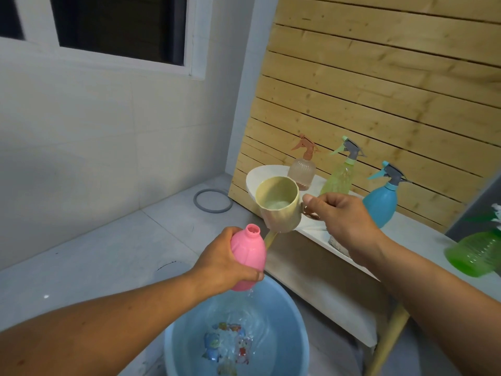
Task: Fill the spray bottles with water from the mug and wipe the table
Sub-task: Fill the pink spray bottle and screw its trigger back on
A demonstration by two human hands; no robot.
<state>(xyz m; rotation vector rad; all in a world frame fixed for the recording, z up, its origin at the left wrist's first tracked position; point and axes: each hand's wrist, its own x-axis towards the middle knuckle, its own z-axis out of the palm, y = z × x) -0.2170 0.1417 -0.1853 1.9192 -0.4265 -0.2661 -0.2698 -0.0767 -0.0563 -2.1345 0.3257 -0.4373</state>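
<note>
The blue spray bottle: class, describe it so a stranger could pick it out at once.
Find the wooden slat wall, then the white table below it. Three bottles stand along its back; the blue spray bottle is rightmost. Only it is opaque blue, with a grey trigger.

Left arm: bare forearm runs from the lower left of the frame up toward the centre.
Left hand [225, 260]: centre of the frame, fingers and thumb curled round a bottle.
Right arm: enters from the lower right, angled up-left.
Right hand [340, 213]: right of centre, higher than the left, fingers pinching a mug handle.
</note>
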